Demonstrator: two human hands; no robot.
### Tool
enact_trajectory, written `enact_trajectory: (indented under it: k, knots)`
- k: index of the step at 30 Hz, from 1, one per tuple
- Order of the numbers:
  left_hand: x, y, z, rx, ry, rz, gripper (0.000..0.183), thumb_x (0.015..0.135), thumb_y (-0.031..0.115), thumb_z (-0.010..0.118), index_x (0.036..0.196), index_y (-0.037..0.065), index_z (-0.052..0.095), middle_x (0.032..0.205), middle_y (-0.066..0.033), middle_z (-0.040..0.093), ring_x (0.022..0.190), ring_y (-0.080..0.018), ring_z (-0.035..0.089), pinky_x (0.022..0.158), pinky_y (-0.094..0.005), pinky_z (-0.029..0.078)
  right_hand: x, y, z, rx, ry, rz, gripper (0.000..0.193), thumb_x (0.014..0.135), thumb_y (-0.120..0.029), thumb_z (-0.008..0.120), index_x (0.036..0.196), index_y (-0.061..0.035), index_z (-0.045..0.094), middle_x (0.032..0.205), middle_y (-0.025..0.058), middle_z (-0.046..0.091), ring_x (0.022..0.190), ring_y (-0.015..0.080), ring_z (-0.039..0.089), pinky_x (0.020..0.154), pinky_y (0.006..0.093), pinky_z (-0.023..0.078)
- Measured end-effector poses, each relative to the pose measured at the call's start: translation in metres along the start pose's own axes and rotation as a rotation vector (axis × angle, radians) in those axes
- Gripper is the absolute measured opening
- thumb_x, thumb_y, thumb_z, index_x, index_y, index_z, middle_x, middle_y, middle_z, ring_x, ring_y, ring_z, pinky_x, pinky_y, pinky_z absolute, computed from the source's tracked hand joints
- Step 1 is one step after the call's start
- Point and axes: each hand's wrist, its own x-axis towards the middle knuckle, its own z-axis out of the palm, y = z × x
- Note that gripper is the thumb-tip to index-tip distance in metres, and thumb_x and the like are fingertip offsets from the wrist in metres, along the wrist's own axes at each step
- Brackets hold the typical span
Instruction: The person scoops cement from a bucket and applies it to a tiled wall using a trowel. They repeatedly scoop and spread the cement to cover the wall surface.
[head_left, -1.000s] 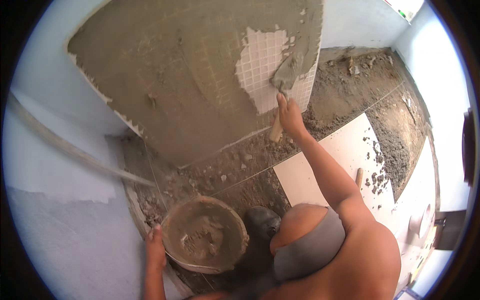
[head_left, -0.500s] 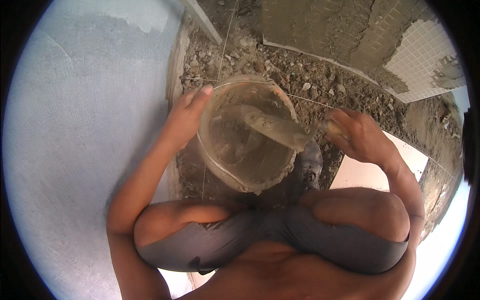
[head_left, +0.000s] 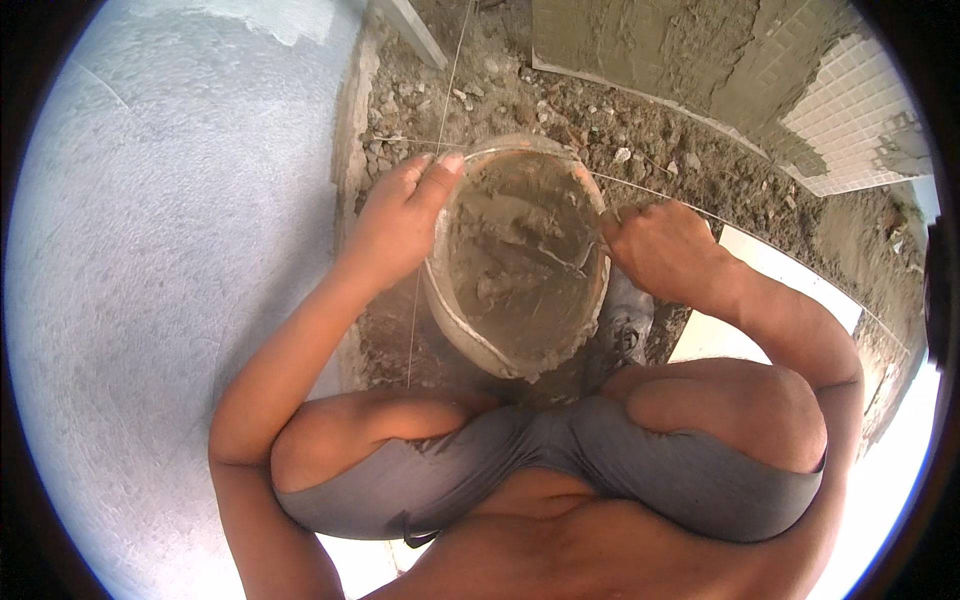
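A round bucket (head_left: 468, 343), its rim crusted, stands tilted between my knees, with wet grey-brown mortar (head_left: 500, 290) inside. My left hand (head_left: 400, 222) is closed on the bucket's far left rim, thumb on top. At the opposite rim my right hand (head_left: 662, 248) is closed round the handle of a trowel (head_left: 566, 262). The trowel's blade is down in the bucket, coated and mostly hidden by mortar. The fingers cover its handle.
A pale blue-grey wall (head_left: 200, 230) rises on the left. Rubble and soil (head_left: 640, 150) lie beyond the bucket, crossed by thin string (head_left: 450, 90). A mortar-smeared tile panel (head_left: 850, 110) is at the far right, a pale slab (head_left: 770, 290) nearer. My shoe (head_left: 628, 325) is beside the bucket.
The trowel, held above the bucket with mortar on its blade before, has gone down into the mortar. My right hand has moved left to the rim. Bucket and left hand sit slightly farther right in view.
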Motion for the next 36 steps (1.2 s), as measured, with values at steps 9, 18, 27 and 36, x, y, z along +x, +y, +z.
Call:
enact_trajectory:
  k: [9,18,27,36]
  knots:
    - [0.005,0.004,0.003,-0.103,-0.052,0.005,0.086,0.094,0.059,0.055,0.135,-0.016,0.043,0.131,-0.0274,0.055,0.125,-0.0307,0.05,0.108,-0.0353,0.034,0.019,-0.007,0.009,0.191,-0.025,-0.094,0.019,0.085,-0.016,0.058,0.08,-0.0012,0.069,0.079,0.0179,0.07,0.076,0.0352,0.07,0.067,0.0442,0.057]
    - [0.004,0.003,0.006,0.022,0.02,0.03,0.09,0.094,0.064,0.047,0.135,-0.016,0.043,0.134,-0.0329,0.051,0.13,-0.0382,0.048,0.11,-0.0396,0.033,0.013,0.0,0.036,0.623,-0.078,-0.054,0.037,0.092,-0.035,0.057,0.101,-0.0005,0.067,0.082,0.0233,0.068,0.084,0.0413,0.067,0.075,0.0483,0.053]
    - [0.021,-0.032,-0.005,-0.221,0.002,-0.1,0.075,0.098,0.055,0.046,0.14,-0.007,0.044,0.141,-0.0258,0.048,0.133,-0.0335,0.044,0.111,-0.04,0.033,-0.024,0.002,0.078,1.265,0.081,0.028,0.03,0.086,-0.024,0.068,0.102,0.0019,0.069,0.085,0.0153,0.069,0.077,0.0235,0.066,0.069,0.0366,0.051]
    - [0.005,-0.018,-0.009,-0.374,0.021,-0.199,0.061,0.101,0.044,0.047,0.137,-0.006,0.046,0.138,-0.0204,0.05,0.126,-0.0291,0.049,0.106,-0.0384,0.037,-0.066,0.017,0.075,1.328,0.885,0.35,0.03,0.078,-0.013,0.062,0.105,-0.0005,0.06,0.073,0.0069,0.052,0.068,0.016,0.051,0.063,0.0334,0.044]
